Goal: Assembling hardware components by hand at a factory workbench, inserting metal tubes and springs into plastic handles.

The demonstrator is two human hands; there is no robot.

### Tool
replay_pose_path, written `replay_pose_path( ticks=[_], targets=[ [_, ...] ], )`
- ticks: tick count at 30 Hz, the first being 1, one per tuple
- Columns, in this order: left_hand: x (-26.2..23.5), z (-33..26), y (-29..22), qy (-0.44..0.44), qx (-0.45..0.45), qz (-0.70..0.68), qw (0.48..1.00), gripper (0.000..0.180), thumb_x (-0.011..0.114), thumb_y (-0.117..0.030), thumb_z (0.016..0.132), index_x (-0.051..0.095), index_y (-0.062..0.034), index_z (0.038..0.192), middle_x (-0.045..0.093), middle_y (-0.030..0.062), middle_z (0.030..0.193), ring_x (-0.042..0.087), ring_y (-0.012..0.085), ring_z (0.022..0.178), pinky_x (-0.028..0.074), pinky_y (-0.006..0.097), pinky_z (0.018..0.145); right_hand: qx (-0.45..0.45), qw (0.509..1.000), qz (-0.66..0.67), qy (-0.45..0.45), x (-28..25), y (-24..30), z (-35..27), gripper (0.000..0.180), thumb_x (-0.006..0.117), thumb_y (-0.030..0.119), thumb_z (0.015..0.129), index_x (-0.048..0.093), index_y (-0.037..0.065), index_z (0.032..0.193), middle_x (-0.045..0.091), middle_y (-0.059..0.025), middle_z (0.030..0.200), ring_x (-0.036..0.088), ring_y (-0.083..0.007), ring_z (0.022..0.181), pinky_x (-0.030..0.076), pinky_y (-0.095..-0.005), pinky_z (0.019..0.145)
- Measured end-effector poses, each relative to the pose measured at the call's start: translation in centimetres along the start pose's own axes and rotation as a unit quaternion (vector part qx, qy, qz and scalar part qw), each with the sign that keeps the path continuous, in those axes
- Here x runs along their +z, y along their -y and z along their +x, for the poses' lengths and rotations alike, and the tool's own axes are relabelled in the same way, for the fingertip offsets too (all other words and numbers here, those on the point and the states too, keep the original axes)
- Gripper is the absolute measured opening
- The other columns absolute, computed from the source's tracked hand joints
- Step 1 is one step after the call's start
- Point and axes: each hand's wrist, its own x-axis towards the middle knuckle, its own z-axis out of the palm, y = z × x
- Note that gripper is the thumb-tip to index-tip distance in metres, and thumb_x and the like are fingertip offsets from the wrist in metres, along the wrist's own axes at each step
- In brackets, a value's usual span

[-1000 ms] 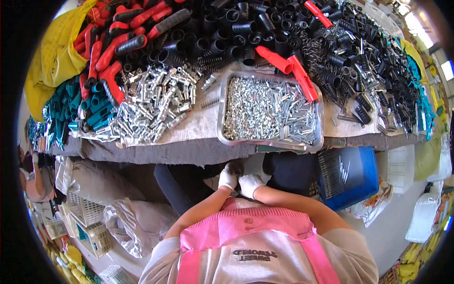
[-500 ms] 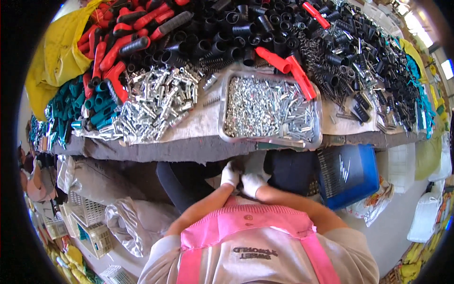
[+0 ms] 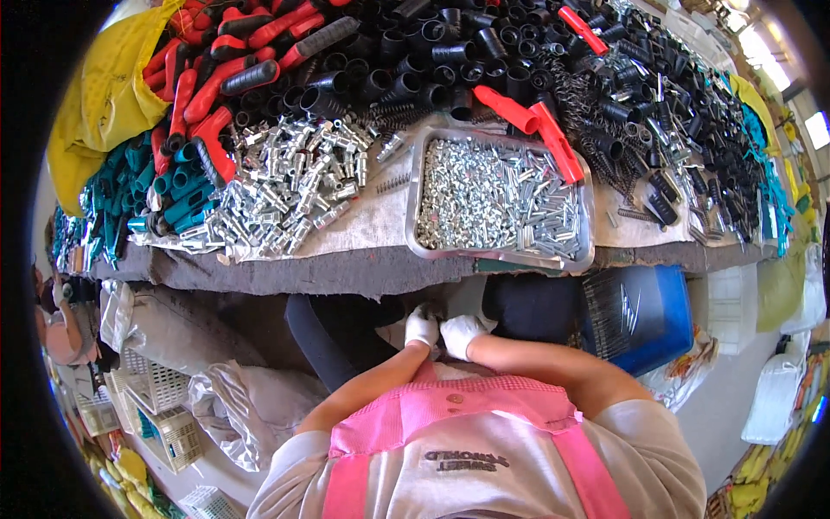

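Observation:
My left hand [image 3: 421, 328] and my right hand [image 3: 462, 336], both in white gloves, are close together in front of my lap, below the table's near edge. Their fingers look curled in toward each other over a dark spot. What they hold, if anything, is too small and shaded to make out. Above them on the table, a metal tray [image 3: 413, 227] is full of small silver rivets and pins. Two red plastic pieces [image 3: 553, 143] overlap its far right corner. To the tray's left lies a heap of silver metal fittings [image 3: 298, 186].
Red handles with black grips [image 3: 251, 76], teal tubes [image 3: 186, 186], black sleeves [image 3: 450, 54] and springs [image 3: 596, 147] cover the table. A blue crate [image 3: 670, 320] stands right of my legs. Sacks [image 3: 173, 324] and white crates [image 3: 151, 381] are at left.
Both gloved hands have shifted slightly, the right wrist turning a little and its elbow moving outward. The table scene sits slightly further right in the picture.

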Motion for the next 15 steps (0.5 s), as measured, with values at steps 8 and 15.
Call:
replay_pose_path(
  ticks=[8, 15],
  targets=[
    [-0.9, 0.1, -0.3, -0.011, -0.008, -0.048, 0.999, 0.034, 0.051, -0.017, 0.086, 0.052, -0.0005, 0.115, 0.06, 0.018, 0.109, 0.058, 0.0285, 0.099, 0.044, 0.033, 0.085, -0.039, 0.997, -0.043, 0.043, -2.6, 0.2, 0.5, 0.026, 0.056, 0.024, 0.073, 0.066, 0.004, 0.086, 0.065, -0.0182, 0.087, 0.064, -0.0303, 0.08, 0.051, -0.0421, 0.069],
    [-1.5, -1.6, -2.2, -0.05, -0.096, -0.183, 0.977, 0.034, 0.046, -0.024, 0.09, 0.051, -0.0018, 0.116, 0.057, 0.0173, 0.114, 0.055, 0.0292, 0.103, 0.042, 0.032, 0.086, -0.136, 0.981, -0.104, 0.095, -5.9, 0.2, 0.9, 0.024, 0.055, 0.019, 0.075, 0.064, 0.004, 0.09, 0.065, -0.0163, 0.09, 0.064, -0.0296, 0.081, 0.051, -0.0406, 0.068]
  ],
)
